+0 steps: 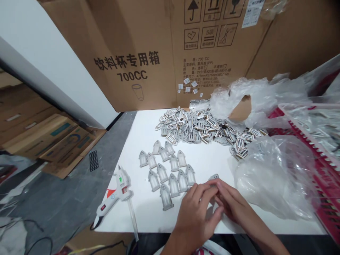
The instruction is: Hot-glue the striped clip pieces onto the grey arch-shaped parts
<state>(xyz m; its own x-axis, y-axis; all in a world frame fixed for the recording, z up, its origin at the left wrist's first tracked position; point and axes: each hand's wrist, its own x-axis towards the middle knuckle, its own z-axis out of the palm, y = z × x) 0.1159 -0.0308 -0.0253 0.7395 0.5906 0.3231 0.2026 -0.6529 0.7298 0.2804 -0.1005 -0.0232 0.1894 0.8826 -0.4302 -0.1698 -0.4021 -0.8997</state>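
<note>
My left hand and my right hand meet above the front of the white table, fingers curled and touching. Just past the fingertips shows the top of a small grey arch-shaped piece; my fingers close around it and hide the rest. Left of my hands, several similar arch-shaped pieces lie flat in loose rows, each with a pale panel and a small hole at its tip. A white glue gun lies at the table's left edge, a clear glue stick beside it.
Behind the rows is a heap of loose grey and brown pieces. A clear plastic bag lies on the right, next to a magenta crate. A large cardboard box stands at the back. Cables run below the table's left front.
</note>
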